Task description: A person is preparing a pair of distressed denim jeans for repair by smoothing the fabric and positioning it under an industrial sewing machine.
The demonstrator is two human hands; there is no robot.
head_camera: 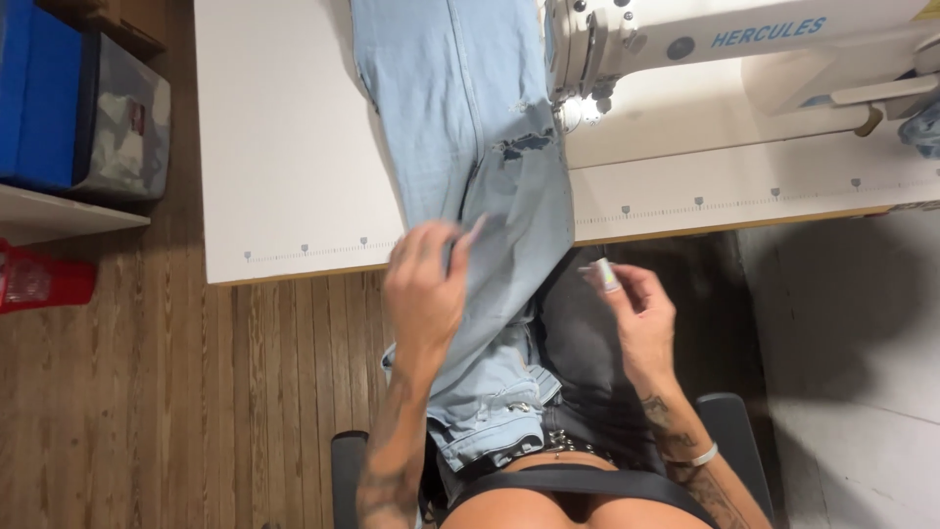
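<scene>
Wood plank floor all around, and you're parked in a chair at a big white counter with ruler ticks along its front edge. Your light blue jeans run from your lap up over that edge and under the head of the white sewing machine, so the frayed, ripped patch sits right by the needle area, which looks like the reason they're laid out lengthwise like that. Your left hand is draped over the denim just past the counter edge, fingers curled and pinching the fabric, probably to keep it flat and stop it sliding off your knees. Your right hand hangs off to the side above your lap, thumb and fingers closed on a small pale tool; too small to tell what exactly. Off left there's a blue bin and a red crate.
</scene>
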